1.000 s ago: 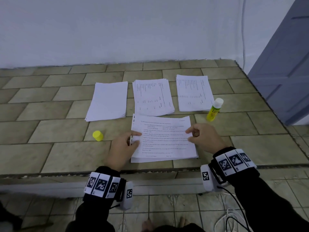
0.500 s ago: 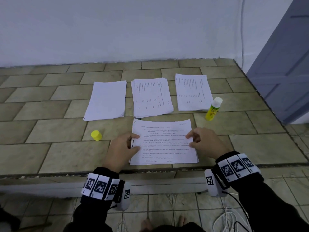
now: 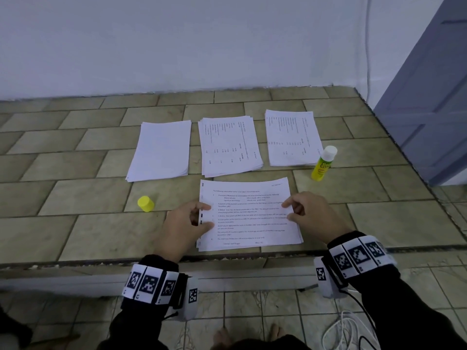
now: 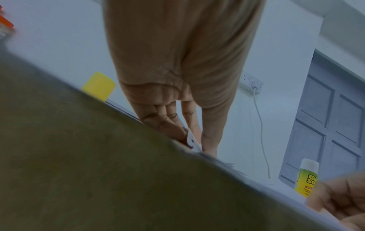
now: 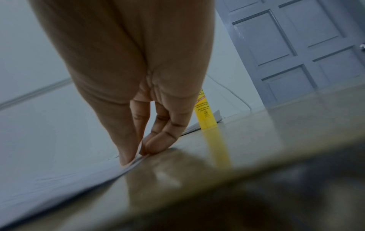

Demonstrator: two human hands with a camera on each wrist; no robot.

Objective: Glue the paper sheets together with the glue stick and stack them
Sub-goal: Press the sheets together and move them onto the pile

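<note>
**Both hands gripping the printed sheets**

You are pinching the printed sheets [image 3: 249, 218] at both side edges, left hand [image 3: 185, 223] and right hand [image 3: 313, 215]. The yellow cap [image 3: 145, 203] is lying beyond your left hand, the uncapped glue stick [image 3: 323, 163] standing beyond your right.

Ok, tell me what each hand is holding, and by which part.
Both hold the printed sheets: left hand pinches the left edge, right hand the right edge.

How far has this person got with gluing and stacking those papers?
Done: the glue stick stands uncapped, its yellow cap apart. In hand: the left hand and right hand pinch the side edges of the near printed sheets, seemingly squaring them. Left: three far piles wait.
</note>
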